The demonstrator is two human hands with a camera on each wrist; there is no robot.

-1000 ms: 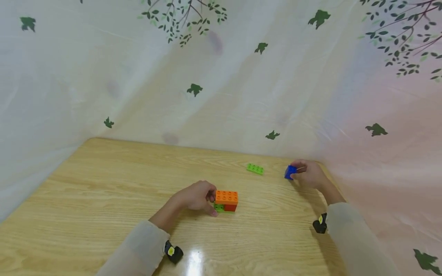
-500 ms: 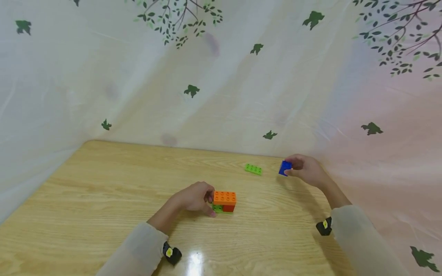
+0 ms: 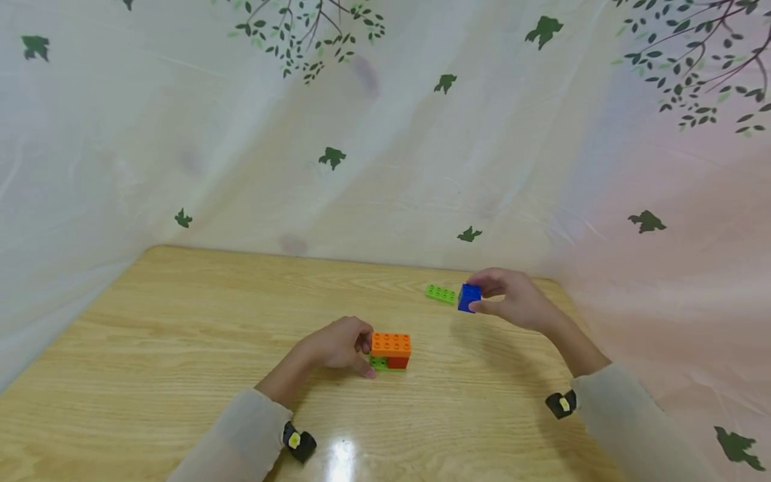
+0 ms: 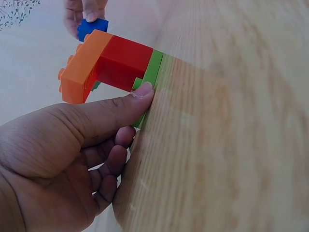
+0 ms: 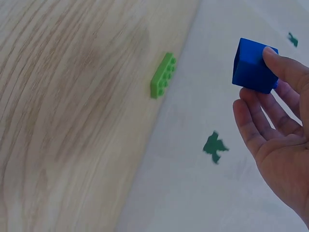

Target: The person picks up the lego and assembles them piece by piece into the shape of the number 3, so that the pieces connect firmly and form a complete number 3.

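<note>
My left hand (image 3: 340, 345) grips a small stack of toy bricks by its lowest piece, thumb along the near side. A flat green brick (image 4: 153, 67) forms the base, a red brick (image 4: 126, 60) rises from one end, and an orange brick (image 3: 391, 343) lies across the top, overhanging the base's left part. Between thumb and fingers, my right hand (image 3: 512, 298) pinches a blue brick (image 5: 255, 65), held above the table with its hollow underside partly showing. In the head view the blue brick is just right of a loose flat green brick (image 3: 441, 293).
The wooden table (image 3: 211, 335) carries these bricks. Behind it and along the right side hangs a pale curtain (image 3: 385, 194) printed with leaves and branches. The loose green brick lies near the table's back edge.
My right hand has lifted the blue brick from the back right and carried it leftward, close to the loose green brick. My left hand stays on the stack; the head view shifts slightly.
</note>
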